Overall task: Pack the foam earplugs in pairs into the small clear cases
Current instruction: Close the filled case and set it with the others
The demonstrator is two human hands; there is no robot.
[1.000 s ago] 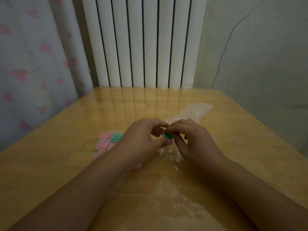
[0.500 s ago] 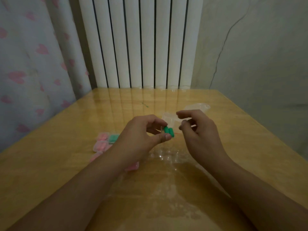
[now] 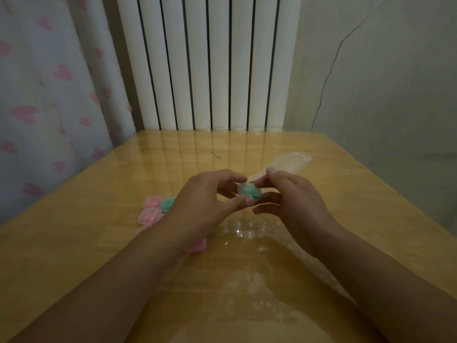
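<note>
two hands meet above the middle of the tabletop, and between them we see a small clear case with green earplugs showing through it. the left hand pinches the case from its near left side, thumb tip under the front edge and forefinger curled over the top. the right hand comes in from the other side, its forefinger reaching over the case's far edge and the other fingers curled beneath; we take it to be touching the case, though how firmly it grips we cannot tell. the case is held up off the wood, tilted a little toward us.

behind the left wrist lie several filled cases: pink ones in a loose cluster with one green filled case among them, and another pink case peeking out just under the forearm. a crumpled clear plastic bag rests beyond the right hand, toward the far right corner. a shiny transparent sheet lies on the wood under the hands. a white radiator stands behind the far edge, a heart-patterned curtain to its left.
</note>
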